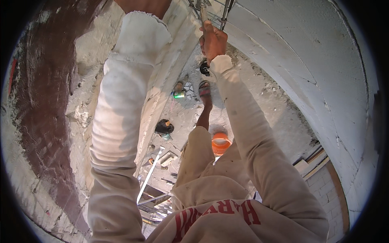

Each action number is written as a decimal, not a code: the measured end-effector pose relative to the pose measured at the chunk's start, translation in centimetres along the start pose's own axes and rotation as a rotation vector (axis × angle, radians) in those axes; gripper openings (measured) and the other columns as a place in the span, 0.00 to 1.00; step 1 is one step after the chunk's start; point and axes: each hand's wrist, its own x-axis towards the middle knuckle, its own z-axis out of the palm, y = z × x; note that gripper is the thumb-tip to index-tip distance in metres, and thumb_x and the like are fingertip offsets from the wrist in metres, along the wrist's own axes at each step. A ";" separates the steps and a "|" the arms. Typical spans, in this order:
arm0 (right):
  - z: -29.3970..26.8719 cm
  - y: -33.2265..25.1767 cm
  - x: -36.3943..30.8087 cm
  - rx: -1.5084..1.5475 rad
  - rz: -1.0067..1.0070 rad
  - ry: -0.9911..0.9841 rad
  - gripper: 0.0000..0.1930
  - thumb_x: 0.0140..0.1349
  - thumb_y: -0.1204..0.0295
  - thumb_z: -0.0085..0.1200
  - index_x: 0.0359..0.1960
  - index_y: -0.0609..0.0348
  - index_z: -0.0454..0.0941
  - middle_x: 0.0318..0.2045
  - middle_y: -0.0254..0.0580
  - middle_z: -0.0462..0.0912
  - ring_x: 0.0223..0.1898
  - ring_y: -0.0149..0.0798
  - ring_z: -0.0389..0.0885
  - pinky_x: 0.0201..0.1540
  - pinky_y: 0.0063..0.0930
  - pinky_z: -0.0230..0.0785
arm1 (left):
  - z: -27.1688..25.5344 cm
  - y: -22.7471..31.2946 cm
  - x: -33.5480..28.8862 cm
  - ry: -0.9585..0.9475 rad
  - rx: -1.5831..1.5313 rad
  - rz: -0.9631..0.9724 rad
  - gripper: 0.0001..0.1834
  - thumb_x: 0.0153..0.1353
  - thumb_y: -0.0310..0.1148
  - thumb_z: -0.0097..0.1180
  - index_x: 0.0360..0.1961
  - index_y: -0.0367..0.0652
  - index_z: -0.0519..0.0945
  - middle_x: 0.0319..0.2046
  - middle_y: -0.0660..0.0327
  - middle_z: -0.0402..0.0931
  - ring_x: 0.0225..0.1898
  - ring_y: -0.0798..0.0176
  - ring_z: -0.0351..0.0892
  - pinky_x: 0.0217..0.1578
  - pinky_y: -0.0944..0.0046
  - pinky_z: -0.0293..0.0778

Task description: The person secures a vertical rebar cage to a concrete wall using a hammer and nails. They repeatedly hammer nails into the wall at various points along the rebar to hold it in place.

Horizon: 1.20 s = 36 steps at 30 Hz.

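My right hand (213, 41) is closed round the pale, worn handle (204, 15) of a tool, thumb laid along it. The tool's metal upper end meets the picture's top edge, and its kind does not show. Close beside it stand thin dark metal bars (225, 15). Of my left hand (145, 5), only the part by the wrist shows at the top edge; its fingers are out of the picture. The left arm reaches up along a rough, pale plastered wall (95, 52) with a dark reddish-brown band (48, 101).
A grey wall (308, 52) curves along the right. Below, an orange bucket (220, 143) stands behind my sandalled foot (205, 90). A black bag-like thing (164, 127), a white strip (150, 174) and scattered debris lie on the dusty floor (243, 87). Wooden boards (317, 163) lie at lower right.
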 end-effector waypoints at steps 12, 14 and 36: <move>-5.1 -1.9 -1.4 -1.198 -0.520 -0.015 0.20 0.64 0.50 0.62 0.37 0.56 0.86 0.23 0.51 0.86 0.29 0.54 0.87 0.37 0.45 0.79 | 0.8 -5.8 -14.8 -0.323 -0.459 -0.647 0.23 0.68 0.35 0.62 0.57 0.26 0.81 0.43 0.51 0.89 0.40 0.59 0.90 0.42 0.65 0.82; -5.9 -3.4 -0.7 -1.317 -0.617 -0.115 0.21 0.64 0.49 0.60 0.39 0.56 0.87 0.24 0.51 0.87 0.29 0.54 0.88 0.39 0.47 0.80 | 1.4 -7.0 -18.8 -0.411 -0.552 -0.992 0.25 0.70 0.36 0.62 0.61 0.27 0.79 0.54 0.51 0.85 0.47 0.61 0.87 0.49 0.68 0.77; -1.7 -7.4 3.0 -1.904 -0.978 -0.385 0.16 0.67 0.56 0.60 0.41 0.56 0.86 0.29 0.49 0.88 0.31 0.52 0.89 0.38 0.44 0.81 | -6.4 -15.2 -55.5 -0.879 -0.490 -1.585 0.18 0.70 0.35 0.53 0.52 0.32 0.84 0.43 0.50 0.89 0.43 0.58 0.90 0.37 0.67 0.81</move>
